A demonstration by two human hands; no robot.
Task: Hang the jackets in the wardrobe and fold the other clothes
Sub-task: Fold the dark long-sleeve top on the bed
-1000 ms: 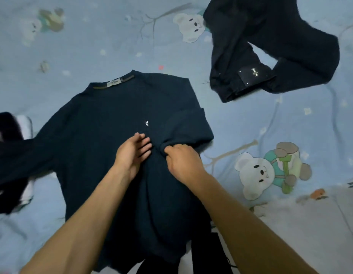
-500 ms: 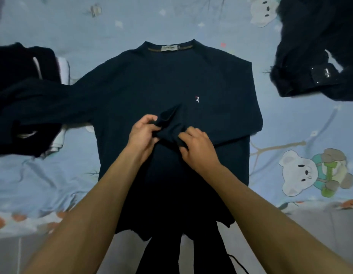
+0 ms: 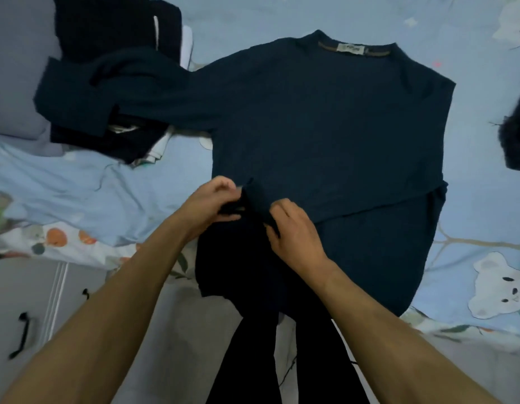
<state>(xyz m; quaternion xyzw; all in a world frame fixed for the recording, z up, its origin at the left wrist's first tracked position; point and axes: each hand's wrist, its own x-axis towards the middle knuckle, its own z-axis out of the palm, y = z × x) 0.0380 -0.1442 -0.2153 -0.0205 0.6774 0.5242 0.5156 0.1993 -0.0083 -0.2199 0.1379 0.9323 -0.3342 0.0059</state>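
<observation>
Head view showed a dark pile point(image 3: 107, 83) at far left, seemingly unfolded. Left hand point(image 3: 207, 205) and right hand point(image 3: 293, 231) each pinched a sleeve cuff point(image 3: 254, 196) on the sweater point(image 3: 325, 126) spread across the bed point(image 3: 78, 185); folding looked barely begun.

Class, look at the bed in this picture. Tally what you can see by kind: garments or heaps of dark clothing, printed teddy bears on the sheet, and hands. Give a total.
Dark clothing: 3 – navy knit sweater, dark pile on the left, dark garment at the right edge
Printed white teddy bears: 2 – lower right, upper right corner
Hands: 2 – left hand, right hand
Total: 7
</observation>
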